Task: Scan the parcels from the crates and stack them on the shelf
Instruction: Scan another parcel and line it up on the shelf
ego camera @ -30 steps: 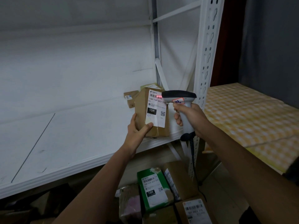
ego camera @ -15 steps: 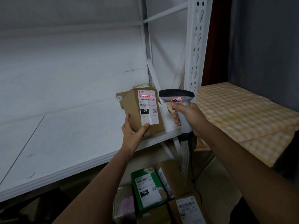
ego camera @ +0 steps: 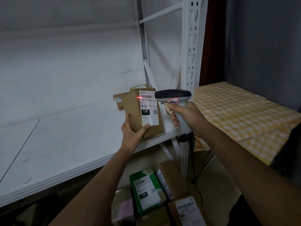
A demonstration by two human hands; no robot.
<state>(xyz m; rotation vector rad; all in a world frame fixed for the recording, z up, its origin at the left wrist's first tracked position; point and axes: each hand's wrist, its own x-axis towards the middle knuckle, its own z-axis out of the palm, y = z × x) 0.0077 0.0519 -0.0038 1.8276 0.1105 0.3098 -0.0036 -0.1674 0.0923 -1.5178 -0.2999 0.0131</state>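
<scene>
Comparing this moment with the views just before it, the red scan line had slid off the barcode and sat as a short red mark at the left edge of the shipping label (ego camera: 149,107), partly on bare cardboard; half a second earlier it had lain squarely across the bars. By my judgement the read was either complete or the aim had drifted, and the frames could not settle which. The left hand (ego camera: 132,130) gripped the cardboard parcel (ego camera: 142,112) at its lower corner, thumb on the label face and fingers curled up the left side, so most of the box stood above the grip, upright, just above the front edge of the white shelf (ego camera: 68,144). The right hand (ego camera: 187,115) was closed round the handle of the barcode scanner (ego camera: 175,99), its head just beside the parcel's upper right corner. Two parcels lay on the shelf directly behind. Below, the green parcel (ego camera: 146,191) and other boxes awaited scanning.
</scene>
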